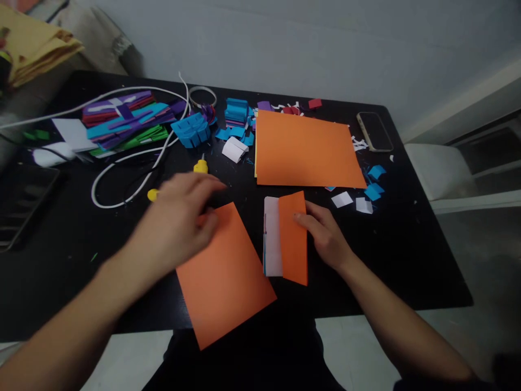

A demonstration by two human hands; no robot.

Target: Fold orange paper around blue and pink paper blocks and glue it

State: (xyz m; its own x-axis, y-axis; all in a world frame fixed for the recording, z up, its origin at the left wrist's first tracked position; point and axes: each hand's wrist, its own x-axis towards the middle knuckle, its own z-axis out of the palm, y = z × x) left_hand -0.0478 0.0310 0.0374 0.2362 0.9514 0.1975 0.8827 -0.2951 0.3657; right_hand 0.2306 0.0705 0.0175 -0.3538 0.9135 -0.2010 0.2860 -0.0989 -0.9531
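Note:
My right hand (328, 236) grips a folded orange paper (293, 239) at its right edge, thumb on top. Along the paper's left side shows a white folded strip (273, 236), with thin blue and red edges at its far left. My left hand (181, 217), slightly blurred, is over the upper left corner of a loose orange sheet (228, 277). Its thumb and fingers are apart; whether they touch the sheet I cannot tell. The sheet lies slanted, its lower corner reaching past the table's front edge. A yellow tool (201, 165) is partly hidden behind my left hand.
An orange sheet stack (309, 149) lies toward the back, near a phone (374, 132). Bundled coloured paper strips (126, 119), a white cable (97, 182) and a ring (202, 96) are at left. Cut blue pieces (373, 191) and white pieces (342, 200) lie right of centre.

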